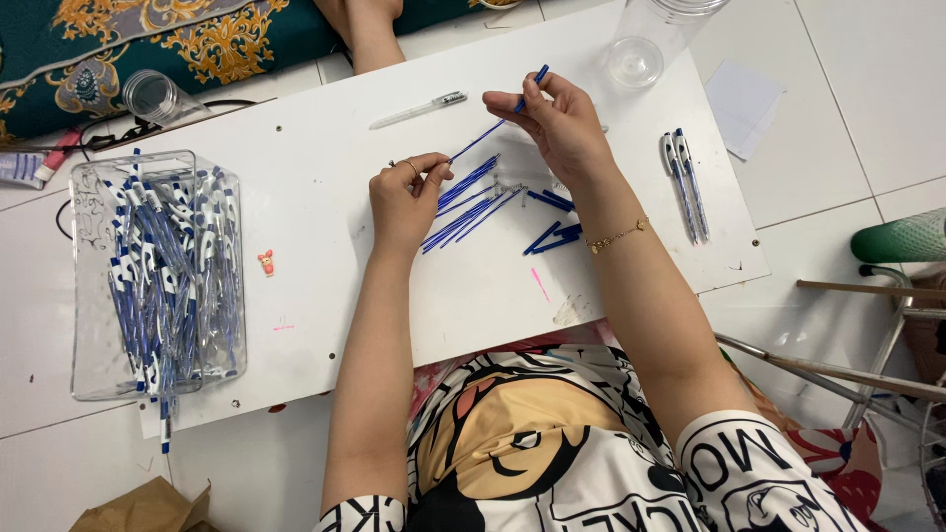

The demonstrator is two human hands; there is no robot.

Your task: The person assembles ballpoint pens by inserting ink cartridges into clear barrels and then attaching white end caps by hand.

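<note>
1. Nearest the camera is your patterned shirt (552,443), printed in black, white and tan, with both forearms reaching forward over the white counter (325,207).
2. Your left hand (406,197) is closed, thumb and fingertips pinched on the lower end of a thin blue pen refill (483,135).
3. Your right hand (557,123) is also closed, pinching the upper end of the same refill, which slants up to the right between the two hands, raised above the counter. A gold bracelet (619,234) sits on that wrist.
4. Just below your hands a loose bundle of blue refills (463,209) lies on the counter, and a few short blue pen pieces (554,236) lie beside it to the right.
5. Two finished blue and white pens (684,182) lie side by side well to the right.
6. One clear pen barrel (419,110) lies alone beyond your left hand.
7. At far left a clear plastic tray (89,365) holds a heap of blue and white pens (168,266).
8. A small orange figure (266,261) lies between the tray and your left arm.
9. A clear plastic jar (655,39) rests at the far edge, its round lid (635,62) touching it.
</note>
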